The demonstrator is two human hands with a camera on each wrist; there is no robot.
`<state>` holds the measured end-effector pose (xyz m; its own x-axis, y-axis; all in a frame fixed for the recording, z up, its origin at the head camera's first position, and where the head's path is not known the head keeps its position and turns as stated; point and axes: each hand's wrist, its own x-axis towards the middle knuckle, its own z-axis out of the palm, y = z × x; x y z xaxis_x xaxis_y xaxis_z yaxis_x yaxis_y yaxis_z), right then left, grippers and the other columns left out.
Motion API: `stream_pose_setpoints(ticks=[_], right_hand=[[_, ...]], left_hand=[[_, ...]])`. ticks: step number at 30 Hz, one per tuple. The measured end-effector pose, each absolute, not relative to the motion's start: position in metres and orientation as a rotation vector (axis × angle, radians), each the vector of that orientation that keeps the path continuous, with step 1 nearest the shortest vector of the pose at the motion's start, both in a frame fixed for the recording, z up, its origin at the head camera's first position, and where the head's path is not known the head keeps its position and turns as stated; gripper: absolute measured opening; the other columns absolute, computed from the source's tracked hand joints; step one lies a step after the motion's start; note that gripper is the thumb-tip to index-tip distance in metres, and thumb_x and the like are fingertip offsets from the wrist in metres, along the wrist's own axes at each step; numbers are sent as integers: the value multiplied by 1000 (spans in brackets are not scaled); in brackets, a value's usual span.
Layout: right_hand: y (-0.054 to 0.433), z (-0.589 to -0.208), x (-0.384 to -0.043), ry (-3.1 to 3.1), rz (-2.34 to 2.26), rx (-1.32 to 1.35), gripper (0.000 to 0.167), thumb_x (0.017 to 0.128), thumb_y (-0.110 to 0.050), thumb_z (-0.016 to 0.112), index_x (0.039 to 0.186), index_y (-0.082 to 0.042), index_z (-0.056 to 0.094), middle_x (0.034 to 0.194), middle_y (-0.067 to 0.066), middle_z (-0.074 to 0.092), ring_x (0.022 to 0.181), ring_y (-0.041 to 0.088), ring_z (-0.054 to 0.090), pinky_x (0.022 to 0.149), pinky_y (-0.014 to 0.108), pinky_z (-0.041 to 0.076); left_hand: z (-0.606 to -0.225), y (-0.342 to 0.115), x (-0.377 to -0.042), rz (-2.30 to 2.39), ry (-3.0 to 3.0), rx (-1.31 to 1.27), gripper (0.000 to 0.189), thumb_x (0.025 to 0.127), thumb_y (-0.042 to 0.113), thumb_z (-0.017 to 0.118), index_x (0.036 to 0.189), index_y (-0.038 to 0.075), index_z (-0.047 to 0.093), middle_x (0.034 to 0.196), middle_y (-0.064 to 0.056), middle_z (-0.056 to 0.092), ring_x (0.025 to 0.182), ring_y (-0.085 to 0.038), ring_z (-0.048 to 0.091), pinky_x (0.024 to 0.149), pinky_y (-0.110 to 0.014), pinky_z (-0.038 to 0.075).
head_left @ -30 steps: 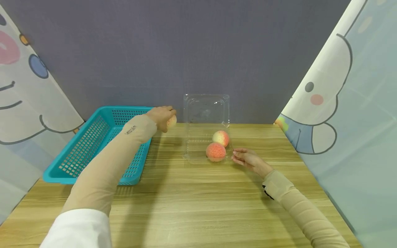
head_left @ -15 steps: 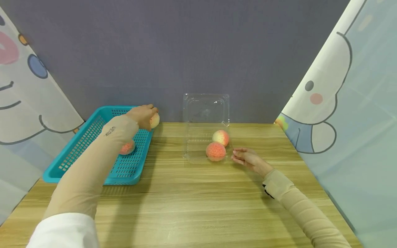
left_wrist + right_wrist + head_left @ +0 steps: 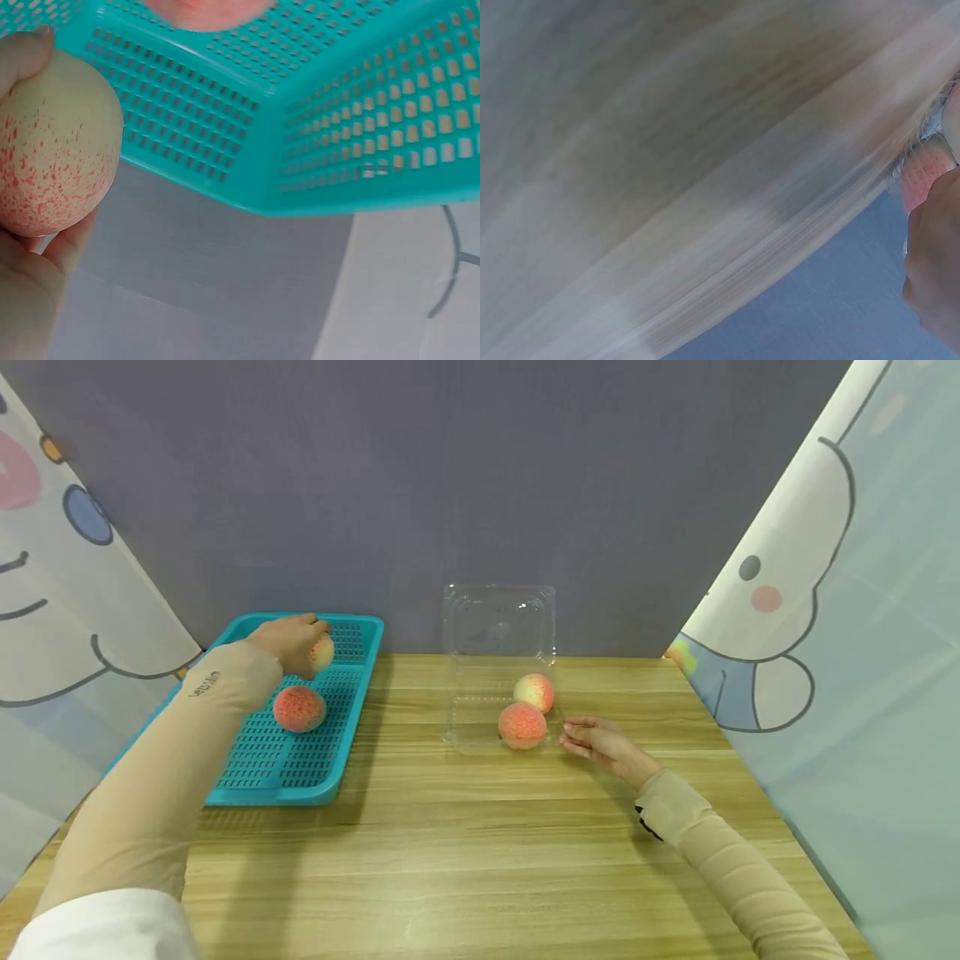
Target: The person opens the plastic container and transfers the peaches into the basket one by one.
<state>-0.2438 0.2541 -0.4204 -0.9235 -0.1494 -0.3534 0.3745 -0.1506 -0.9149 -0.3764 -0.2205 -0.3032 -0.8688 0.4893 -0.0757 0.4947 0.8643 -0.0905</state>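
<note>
My left hand (image 3: 288,645) grips a pale yellow peach with red speckles (image 3: 322,653) over the back of the turquoise basket (image 3: 360,693). The left wrist view shows fingers and thumb around this peach (image 3: 64,142), beside the basket's slotted wall (image 3: 262,157). One redder peach (image 3: 300,709) lies in the basket. To the right stands a see-through plastic clamshell box (image 3: 472,727), lid raised, holding a yellow-red peach (image 3: 534,692) and a redder one (image 3: 522,727). My right hand (image 3: 603,749) pinches the box's right edge; in the right wrist view its fingertips are hidden.
A wooden tabletop (image 3: 465,860) carries the basket and box. A grey wall (image 3: 480,485) rises behind them, and cartoon-printed panels (image 3: 795,635) stand at both sides. The basket's raised rim runs all round it.
My left hand has carried its peach leftward, from beside the basket to over it. The redder peach in the basket has come into view from behind the forearm. The right hand stays put.
</note>
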Motion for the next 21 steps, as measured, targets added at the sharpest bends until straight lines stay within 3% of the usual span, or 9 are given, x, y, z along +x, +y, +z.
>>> stream_pose_setpoints(ticks=[13,21], right_hand=[[255,-421,-243,1784,-2140,247,55,94,1,44,138,15,16,92,6,61,82,11,63,78,18,53],[256,-421,-243,1779,-2144,251,54,94,2,44,138,15,16,91,6,60,81,11,64,77,17,53]], left_hand=[[-319,-265,-369,-145,3028,789,80,56,18,80,124,-6,45,122,-30,46,107,-49,46,78,-59,45],[-328,-281,-365,-142,3013,779,77,54,17,79,120,-7,47,111,-27,50,94,-43,52,70,-55,48]])
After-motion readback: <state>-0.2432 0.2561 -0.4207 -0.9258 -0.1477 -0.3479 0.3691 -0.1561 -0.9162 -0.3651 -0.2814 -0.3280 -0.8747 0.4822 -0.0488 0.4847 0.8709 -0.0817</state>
